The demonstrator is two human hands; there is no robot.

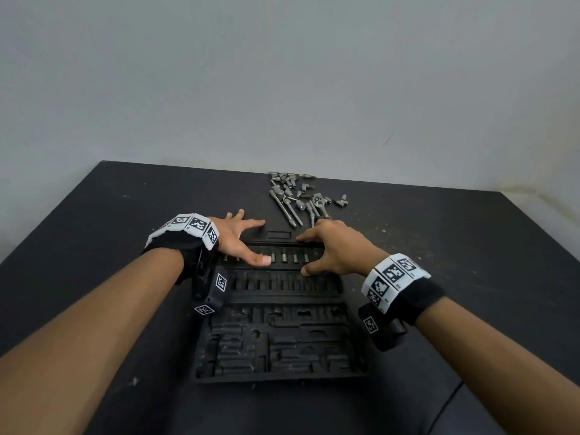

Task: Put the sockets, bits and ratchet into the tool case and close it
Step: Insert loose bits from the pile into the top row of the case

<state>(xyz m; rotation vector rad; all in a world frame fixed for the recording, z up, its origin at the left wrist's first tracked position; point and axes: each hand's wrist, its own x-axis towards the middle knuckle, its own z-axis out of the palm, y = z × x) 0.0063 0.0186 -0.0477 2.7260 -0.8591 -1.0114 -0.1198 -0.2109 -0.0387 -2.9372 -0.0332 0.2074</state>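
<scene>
A black tool case point(276, 340) lies open on the dark table, its moulded slots mostly bare. Several small metal bits point(290, 257) stand in the far row of the case. My left hand point(241, 238) rests on the far left of the case with fingers spread, its thumb pressing on that bit row. My right hand point(329, 249) rests on the far right of the case, fingers spread over the far edge and thumb on the row below. A loose heap of sockets and bits point(290, 183) lies beyond the case, with the ratchet point(317, 204) and long extension bars point(287, 210) in it.
The dark table point(125, 215) stands against a pale wall point(282, 73); its far edge runs just behind the heap. A dark cable point(445, 406) lies at the near right. Both wrists wear black bands with printed markers.
</scene>
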